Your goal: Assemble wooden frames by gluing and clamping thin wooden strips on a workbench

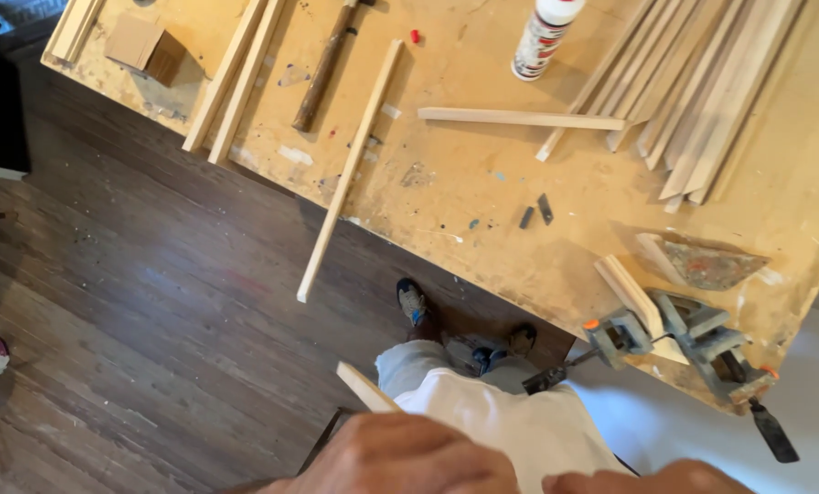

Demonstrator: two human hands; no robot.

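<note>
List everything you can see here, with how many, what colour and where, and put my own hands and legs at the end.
Workbench: one, tan, paint-flecked, upper half.
Wood strips pile: many, pale, bench top right.
Long strip: one, pale, overhanging the bench edge.
Short strip: one, pale, bench centre.
Strip pair: two, pale, bench left.
Hammer: one, brown handle, bench top.
Glue bottle: one, white, bench top.
Corner clamp: one, grey, bench right edge.
Wood block: one, tan, bench top left.
Floor: dark wood planks, left.
Held strip: one, pale, bottom centre.
Left hand: on the held strip.
Right hand: bottom edge, grip unclear.
Legs: white trousers, dark shoes.
</note>
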